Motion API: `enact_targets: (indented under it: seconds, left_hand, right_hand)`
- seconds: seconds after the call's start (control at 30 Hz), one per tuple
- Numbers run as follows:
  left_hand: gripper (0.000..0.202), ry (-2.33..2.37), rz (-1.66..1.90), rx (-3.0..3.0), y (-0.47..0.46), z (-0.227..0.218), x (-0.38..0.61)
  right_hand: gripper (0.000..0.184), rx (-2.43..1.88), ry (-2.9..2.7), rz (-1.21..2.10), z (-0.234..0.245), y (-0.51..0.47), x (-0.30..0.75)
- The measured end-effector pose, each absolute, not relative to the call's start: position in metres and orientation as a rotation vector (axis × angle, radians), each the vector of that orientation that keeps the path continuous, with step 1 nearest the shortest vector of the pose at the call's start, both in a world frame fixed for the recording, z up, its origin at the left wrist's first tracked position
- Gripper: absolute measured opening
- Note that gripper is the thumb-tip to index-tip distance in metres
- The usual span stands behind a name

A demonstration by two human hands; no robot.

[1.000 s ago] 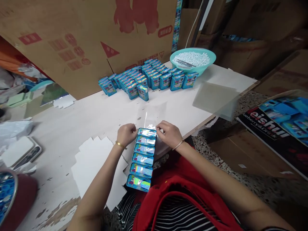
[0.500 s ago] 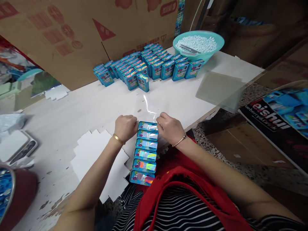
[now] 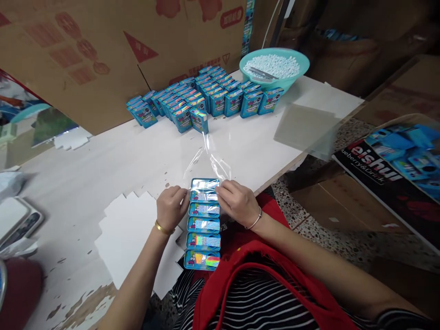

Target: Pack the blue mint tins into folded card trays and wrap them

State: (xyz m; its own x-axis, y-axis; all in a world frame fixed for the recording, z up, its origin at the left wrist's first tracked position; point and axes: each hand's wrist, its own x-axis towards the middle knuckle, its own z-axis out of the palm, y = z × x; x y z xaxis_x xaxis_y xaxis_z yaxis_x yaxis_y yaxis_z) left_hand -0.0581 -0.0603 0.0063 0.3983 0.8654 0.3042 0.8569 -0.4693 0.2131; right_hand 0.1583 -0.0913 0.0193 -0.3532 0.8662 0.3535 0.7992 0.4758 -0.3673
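A row of several small blue boxes with shiny tops lies at the table's near edge, wrapped in clear film that trails loose beyond the far end. My left hand is closed on the left side of the row, near its far end. My right hand is closed on the right side, pinching the film against the boxes. Each wrist carries a bangle.
Many upright blue boxes stand in rows against a big cardboard sheet. A teal bowl of white pellets sits at the back right. White card blanks lie on the left, clear sheets on the right, a scale far left.
Both hands slid a little toward me along the row, leaving the far box uncovered. The loose film beyond the row now stands out longer and more crumpled.
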Motion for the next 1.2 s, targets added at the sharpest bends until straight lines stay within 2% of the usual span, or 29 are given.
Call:
enact_targets:
  seconds: [0.13,0.27,0.47,0.67,1.2]
  left_hand:
    - [0.029,1.654,0.631,2.639,-0.064,0.001,-0.061]
    - [0.026,1.564,0.56,2.729,-0.064,0.005,-0.062]
    - [0.018,1.641,0.634,2.606,-0.065,-0.001,-0.062]
    - [0.018,1.738,0.476,2.399,-0.065,-0.01,-0.058]
    - [0.017,1.626,0.181,2.463,-0.077,-0.005,-0.061]
  right_hand:
    - [0.025,-1.409,-2.029,0.293,0.005,-0.103,0.163]
    - [0.04,-1.724,-1.881,0.401,-0.009,-0.106,0.163]
    - [0.03,-2.064,-2.03,0.458,-0.008,-0.1,0.153]
    - [0.021,-2.068,-2.13,0.395,-0.005,-0.104,0.147]
    - [0.023,-1.94,-2.263,0.486,-0.029,-0.104,0.149]
